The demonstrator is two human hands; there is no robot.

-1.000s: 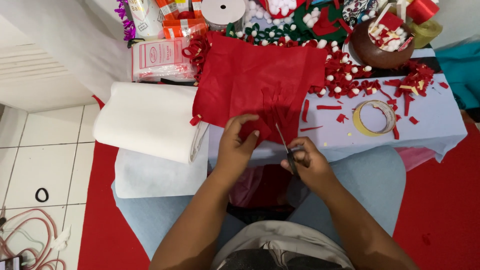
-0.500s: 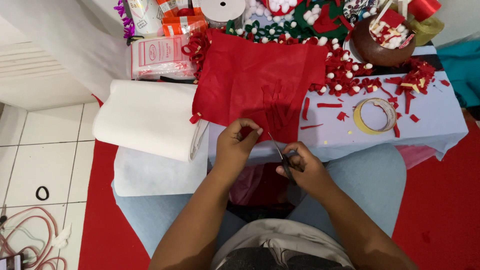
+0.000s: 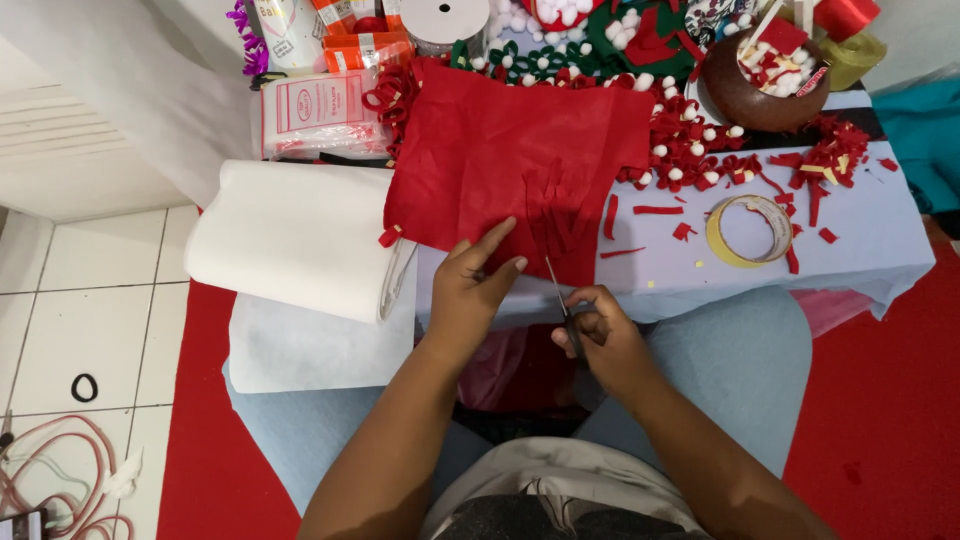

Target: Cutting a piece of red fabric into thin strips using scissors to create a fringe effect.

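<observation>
A sheet of red felt (image 3: 500, 160) lies on the low table, its near edge cut into several thin strips. My left hand (image 3: 472, 290) presses on that near edge with fingers spread. My right hand (image 3: 600, 335) grips a small pair of scissors (image 3: 562, 300), blades pointing up into the felt's fringe. Both hands sit at the table's front edge above my lap.
A white fabric roll (image 3: 300, 235) lies left of the felt. A yellow tape ring (image 3: 750, 230) and red felt scraps (image 3: 690, 150) with white pompoms sit to the right. A brown bowl (image 3: 765, 85), boxes and ribbon crowd the back. Cables (image 3: 60, 470) lie on the floor tiles.
My left hand has opened flat on the felt's edge, and my right hand with the scissors has shifted slightly right and lower.
</observation>
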